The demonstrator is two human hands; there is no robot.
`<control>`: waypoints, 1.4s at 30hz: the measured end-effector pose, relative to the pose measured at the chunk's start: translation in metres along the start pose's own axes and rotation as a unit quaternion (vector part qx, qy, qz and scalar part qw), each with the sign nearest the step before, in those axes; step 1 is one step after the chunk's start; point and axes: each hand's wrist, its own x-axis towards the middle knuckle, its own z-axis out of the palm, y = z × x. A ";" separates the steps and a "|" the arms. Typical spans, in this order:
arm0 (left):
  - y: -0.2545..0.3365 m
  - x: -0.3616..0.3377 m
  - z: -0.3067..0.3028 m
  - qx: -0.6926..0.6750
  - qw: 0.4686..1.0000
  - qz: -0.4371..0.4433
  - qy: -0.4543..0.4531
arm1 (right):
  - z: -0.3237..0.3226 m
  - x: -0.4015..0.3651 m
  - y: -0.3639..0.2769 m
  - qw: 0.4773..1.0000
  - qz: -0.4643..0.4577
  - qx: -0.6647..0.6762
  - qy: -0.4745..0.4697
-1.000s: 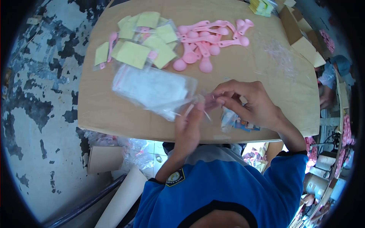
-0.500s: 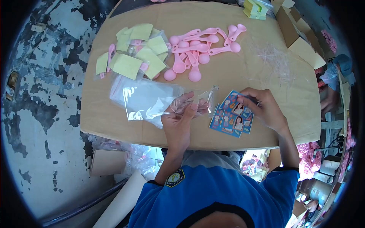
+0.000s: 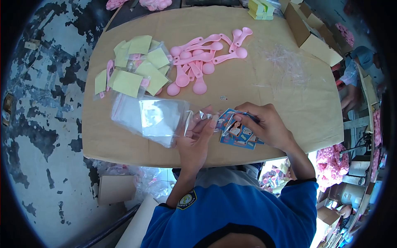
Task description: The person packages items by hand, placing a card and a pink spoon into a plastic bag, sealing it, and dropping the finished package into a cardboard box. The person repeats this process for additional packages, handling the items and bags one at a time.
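My left hand (image 3: 194, 142) is closed on a clear plastic bag (image 3: 191, 120), thumb on top, with the bag's opening facing right. Between the thumb and fingers of my right hand (image 3: 266, 124) is a blue printed card (image 3: 236, 129), tilted, its left edge right at the bag's mouth. More blue cards (image 3: 237, 144) lie on the table under it, partly covered. A pile of clear plastic bags (image 3: 159, 113) rests just left of my left hand.
Pink measuring spoons (image 3: 199, 86) lie heaped beyond my hands. To their left are bagged spoons with pale yellow cards (image 3: 131, 82). Clear plastic scraps (image 3: 285, 66) lie at right, near an open cardboard box (image 3: 314, 43). A yellow card stack (image 3: 260, 10) stands at the back.
My right hand has lifted a card off the pile and brought it left to the bag's mouth. The view has shifted slightly; a small printed scrap now shows on the table beyond my hands.
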 end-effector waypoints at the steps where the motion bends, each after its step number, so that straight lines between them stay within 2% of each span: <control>1: 0.001 -0.001 0.000 0.027 1.000 0.003 -0.004 | 0.000 0.000 -0.003 1.000 0.016 0.001 -0.009; 3: 0.001 -0.002 0.003 0.026 0.999 0.018 -0.005 | 0.001 0.001 -0.010 0.999 0.047 0.003 -0.023; 6: 0.002 0.000 -0.001 0.014 1.000 0.003 -0.018 | 0.003 0.001 -0.001 1.000 -0.006 -0.011 0.007; 9: 0.005 0.002 -0.003 0.022 0.999 0.005 -0.039 | -0.001 0.000 0.000 1.000 0.009 -0.005 -0.004; 13: -0.001 -0.001 0.003 0.007 0.998 0.006 -0.058 | -0.001 -0.001 0.002 0.997 0.015 0.070 -0.027; 16: 0.002 0.000 -0.004 -0.063 0.998 -0.014 0.003 | -0.004 -0.001 0.003 0.994 0.023 0.092 -0.044; 18: -0.002 -0.003 -0.009 -0.031 0.999 -0.007 -0.003 | -0.002 -0.002 0.005 0.991 0.056 0.097 -0.069; 22: 0.002 -0.008 0.000 0.022 0.999 0.020 0.024 | 0.003 0.002 0.001 0.994 0.011 0.102 -0.036; 25: 0.001 -0.004 -0.008 -0.058 0.998 0.010 0.006 | 0.003 0.004 -0.001 0.991 0.021 0.116 -0.057; 28: 0.002 -0.005 -0.012 -0.023 0.998 0.042 -0.043 | 0.000 0.005 -0.001 0.992 0.012 0.103 -0.074; 30: 0.003 -0.004 -0.005 -0.008 0.996 0.019 -0.081 | 0.004 0.003 0.003 0.989 0.001 0.123 -0.078; 31: 0.003 -0.004 -0.002 -0.001 0.995 0.007 -0.100 | 0.008 0.003 0.001 0.984 0.032 0.156 -0.077; 34: 0.002 -0.005 -0.003 0.074 0.984 0.051 -0.153 | 0.015 0.007 -0.008 0.966 0.104 0.222 -0.085; 36: 0.008 -0.006 -0.001 -0.044 0.983 0.078 -0.157 | 0.013 0.010 -0.015 0.960 0.127 0.227 -0.105; 38: 0.006 -0.006 -0.006 -0.147 0.972 0.105 -0.151 | 0.023 0.012 -0.004 0.967 0.029 0.242 -0.080; 40: -0.003 -0.005 -0.019 -0.232 0.955 0.132 -0.134 | 0.027 0.017 -0.015 0.966 0.019 0.244 -0.081; 41: -0.006 -0.008 -0.020 -0.247 0.955 0.107 -0.126 | 0.025 0.019 -0.029 0.964 0.059 0.240 -0.096; 42: -0.003 -0.007 -0.017 -0.197 0.958 0.136 -0.160 | 0.024 0.021 -0.038 0.960 0.100 0.236 -0.110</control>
